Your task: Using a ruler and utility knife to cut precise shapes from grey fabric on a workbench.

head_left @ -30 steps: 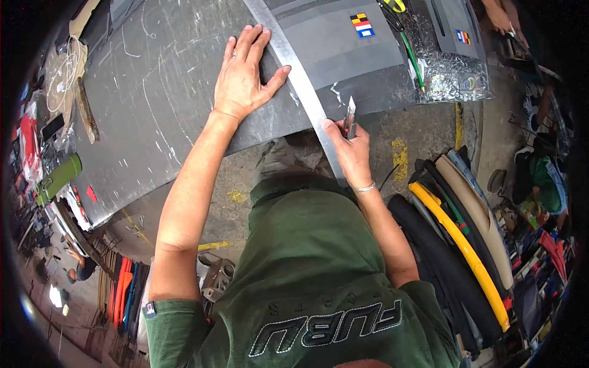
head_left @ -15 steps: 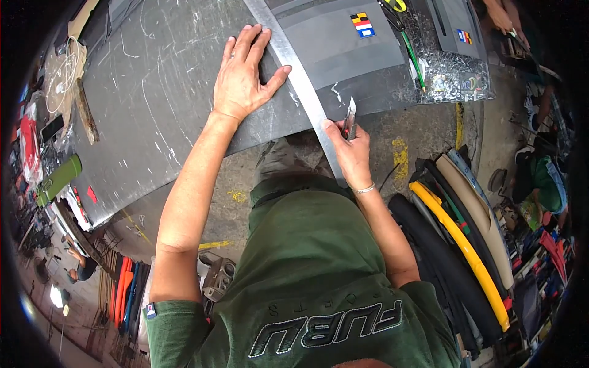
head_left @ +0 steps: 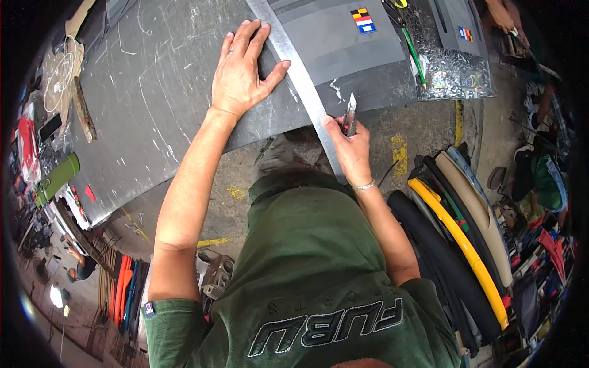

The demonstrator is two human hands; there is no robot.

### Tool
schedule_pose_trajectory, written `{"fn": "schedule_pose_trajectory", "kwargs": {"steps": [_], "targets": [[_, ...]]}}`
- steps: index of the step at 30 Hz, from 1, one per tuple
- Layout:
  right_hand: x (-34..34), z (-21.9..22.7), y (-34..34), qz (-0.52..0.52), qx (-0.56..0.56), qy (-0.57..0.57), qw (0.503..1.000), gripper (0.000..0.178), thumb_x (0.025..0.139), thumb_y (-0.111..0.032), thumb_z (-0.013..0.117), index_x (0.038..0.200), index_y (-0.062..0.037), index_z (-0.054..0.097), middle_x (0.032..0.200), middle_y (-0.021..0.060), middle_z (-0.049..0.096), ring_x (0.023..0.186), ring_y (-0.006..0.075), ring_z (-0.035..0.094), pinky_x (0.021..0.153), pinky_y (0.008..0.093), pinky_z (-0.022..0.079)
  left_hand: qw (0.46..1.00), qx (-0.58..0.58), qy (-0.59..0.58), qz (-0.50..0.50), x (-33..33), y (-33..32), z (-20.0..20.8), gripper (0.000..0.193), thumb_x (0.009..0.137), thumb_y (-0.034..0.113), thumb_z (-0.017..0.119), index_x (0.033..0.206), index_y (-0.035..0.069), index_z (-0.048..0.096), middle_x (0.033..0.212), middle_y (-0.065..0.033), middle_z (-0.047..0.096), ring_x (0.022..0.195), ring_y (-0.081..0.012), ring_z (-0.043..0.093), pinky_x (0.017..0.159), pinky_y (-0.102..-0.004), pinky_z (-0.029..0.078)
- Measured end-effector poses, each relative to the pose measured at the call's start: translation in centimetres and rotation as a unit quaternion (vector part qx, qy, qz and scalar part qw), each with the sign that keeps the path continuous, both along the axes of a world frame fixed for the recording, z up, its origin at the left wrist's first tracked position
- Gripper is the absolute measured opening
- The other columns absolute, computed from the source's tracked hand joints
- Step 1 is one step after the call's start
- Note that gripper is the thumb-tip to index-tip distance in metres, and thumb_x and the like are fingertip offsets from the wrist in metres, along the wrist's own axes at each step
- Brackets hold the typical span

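My left hand lies flat, fingers spread, on a large grey sheet and presses against a long metal straightedge that runs diagonally across it. My right hand grips a utility knife, its blade at the near edge of the sheet right beside the straightedge. To the right of the straightedge lies a darker grey panel with a small coloured sticker.
A silver foil sheet with a green pen lies at the upper right. Rolled black, yellow and beige strips are stacked on the right. A green bottle and clutter lie on the left. Another person's hand shows top right.
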State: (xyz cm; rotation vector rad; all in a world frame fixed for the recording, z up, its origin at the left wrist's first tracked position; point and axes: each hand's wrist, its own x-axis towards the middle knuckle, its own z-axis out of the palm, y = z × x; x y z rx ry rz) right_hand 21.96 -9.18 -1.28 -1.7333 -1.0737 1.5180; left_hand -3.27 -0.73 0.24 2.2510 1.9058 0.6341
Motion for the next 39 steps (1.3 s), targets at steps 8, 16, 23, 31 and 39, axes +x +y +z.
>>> {"fn": "schedule_pose_trajectory", "kwargs": {"steps": [8,16,23,31,39], "targets": [[0.0,0.4,0.2,0.001,-0.003,-0.010,1.000,0.025,0.091,-0.023,0.082,0.086,-0.0009,0.071,0.075,-0.0060,0.061,0.071,0.0038,0.049,0.065,0.0237,0.043,1.000,-0.005,-0.022,-0.006,-0.7,0.1,-0.9,0.048,0.104,0.024,0.051,0.150,0.011,0.052,0.154,-0.0136,0.049,0.149,-0.0321,0.039,0.125,-0.0493,0.026],[-0.1,0.2,0.1,-0.018,-0.019,0.018,1.000,0.027,0.090,-0.023,0.083,0.085,-0.0012,0.069,0.077,-0.0060,0.061,0.071,0.0035,0.049,0.068,0.0230,0.043,1.000,0.025,0.011,0.006,-0.1,0.1,-0.9,0.061,0.099,0.046,0.064,0.147,0.010,0.054,0.150,-0.0127,0.053,0.147,-0.0301,0.043,0.125,-0.0490,0.028],[-0.1,0.0,0.1,-0.014,0.006,0.019,1.000,0.029,0.091,-0.025,0.081,0.086,0.0013,0.072,0.071,-0.0035,0.063,0.066,0.0045,0.052,0.061,0.0253,0.044,1.000,0.022,0.016,0.008,-0.2,0.2,-0.9,0.066,0.096,0.049,0.068,0.147,0.008,0.055,0.150,-0.0127,0.053,0.147,-0.0297,0.043,0.125,-0.0491,0.028],[-0.2,0.6,0.3,-0.012,-0.018,0.038,0.999,0.022,0.090,-0.019,0.083,0.085,-0.0008,0.072,0.077,-0.0064,0.062,0.072,0.0032,0.050,0.066,0.0234,0.043,0.999,0.021,0.028,0.001,-0.3,0.2,-0.8,0.069,0.095,0.052,0.068,0.146,0.008,0.055,0.150,-0.0124,0.053,0.147,-0.0294,0.043,0.125,-0.0490,0.028],[-0.1,0.8,0.3,-0.014,-0.021,0.042,0.999,0.023,0.090,-0.020,0.083,0.089,0.0006,0.073,0.080,-0.0045,0.065,0.074,0.0043,0.053,0.069,0.0235,0.044,0.997,-0.074,-0.005,0.018,0.6,0.1,1.7,0.076,0.089,0.040,0.073,0.146,-0.003,0.048,0.151,-0.0265,0.047,0.146,-0.0419,0.039,0.124,-0.0526,0.029]]}}
